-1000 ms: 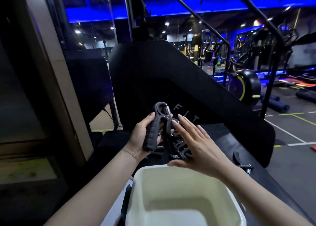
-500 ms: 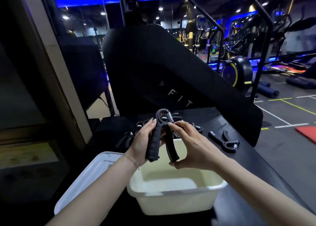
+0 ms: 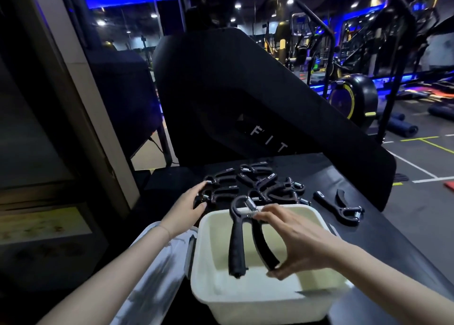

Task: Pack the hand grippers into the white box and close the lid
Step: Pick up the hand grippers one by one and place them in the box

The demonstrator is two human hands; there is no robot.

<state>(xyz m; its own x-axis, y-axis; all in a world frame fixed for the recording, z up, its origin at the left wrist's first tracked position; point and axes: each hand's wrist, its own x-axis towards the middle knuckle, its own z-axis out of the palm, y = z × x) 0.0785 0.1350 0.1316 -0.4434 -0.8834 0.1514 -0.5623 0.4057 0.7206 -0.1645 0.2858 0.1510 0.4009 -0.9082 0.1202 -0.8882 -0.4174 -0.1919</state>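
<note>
A white box [image 3: 245, 297] stands open in front of me on a black surface. Over its opening my right hand [image 3: 294, 243] holds a black hand gripper [image 3: 237, 241] by one handle, spring end up. My left hand [image 3: 185, 209] reaches past the box's far left corner, fingers spread and touching a gripper in the pile of several black hand grippers [image 3: 260, 184] behind the box. One more hand gripper [image 3: 340, 208] lies alone to the right. The lid [image 3: 157, 263] lies flat to the left of the box.
A large black padded panel marked "FIT" [image 3: 245, 103] rises right behind the pile. A pillar and glass wall [image 3: 61, 103] stand at the left. Gym machines and floor lie to the right, beyond the black bench surface [image 3: 368, 238].
My left hand let go of the held gripper and moved out to the pile. My right hand now holds that gripper alone, lower over the box. The view tilted down.
</note>
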